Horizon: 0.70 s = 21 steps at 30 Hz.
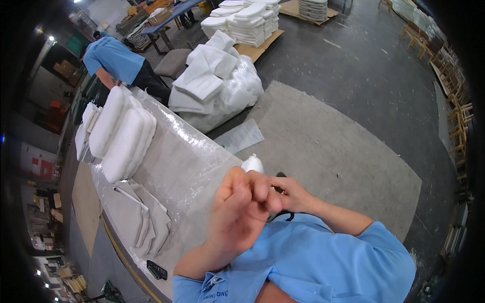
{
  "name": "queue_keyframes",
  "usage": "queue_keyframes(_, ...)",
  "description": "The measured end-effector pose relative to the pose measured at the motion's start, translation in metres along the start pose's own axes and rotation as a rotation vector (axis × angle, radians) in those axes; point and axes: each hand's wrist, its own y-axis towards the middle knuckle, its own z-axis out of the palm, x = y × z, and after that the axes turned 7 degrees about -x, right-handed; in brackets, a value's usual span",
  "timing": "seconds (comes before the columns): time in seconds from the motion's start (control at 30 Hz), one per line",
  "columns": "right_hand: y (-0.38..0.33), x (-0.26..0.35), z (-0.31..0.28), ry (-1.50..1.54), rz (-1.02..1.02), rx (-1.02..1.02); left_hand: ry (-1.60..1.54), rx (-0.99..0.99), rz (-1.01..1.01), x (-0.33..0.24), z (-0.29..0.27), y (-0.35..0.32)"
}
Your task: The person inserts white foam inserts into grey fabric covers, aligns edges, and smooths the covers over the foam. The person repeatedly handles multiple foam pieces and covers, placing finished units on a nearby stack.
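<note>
My left hand (237, 209) is raised in front of my chest, its fingers curled in; whatever they may hold is hidden. Just beyond it, my right hand (293, 196) has its fingers bent and pressed together near the left fingertips. A small dark thing (281, 175) shows at the right fingers, too little of it to name. Behind the hands a white rounded object (252, 164) is partly covered. To the left is a plastic-covered table (182, 161), with a stack of white cushion pads (129, 136) and folded light-grey fabric pieces (139, 217) on it.
A black object (156, 270) lies at the table's near edge. A person in a blue shirt (113, 58) bends over the far end. Beyond the table stands a big plastic bag with white padding (212, 76). White pads (247, 25) are stacked on cardboard; wooden chair frames (457, 116) line the right.
</note>
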Motion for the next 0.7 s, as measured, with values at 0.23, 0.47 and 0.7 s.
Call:
queue_keyframes(0.23,0.000,0.008,0.002,-0.046,-0.021,0.009,-0.213,0.669,0.205,-0.031,0.047,-0.016)
queue_keyframes(0.47,-0.002,0.006,-0.002,-0.073,0.002,0.014,-0.338,0.462,0.182,-0.023,0.063,-0.030)
queue_keyframes(0.7,-0.003,-0.002,0.000,-0.012,-0.009,-0.012,-0.403,0.548,0.034,-0.030,0.055,-0.019)
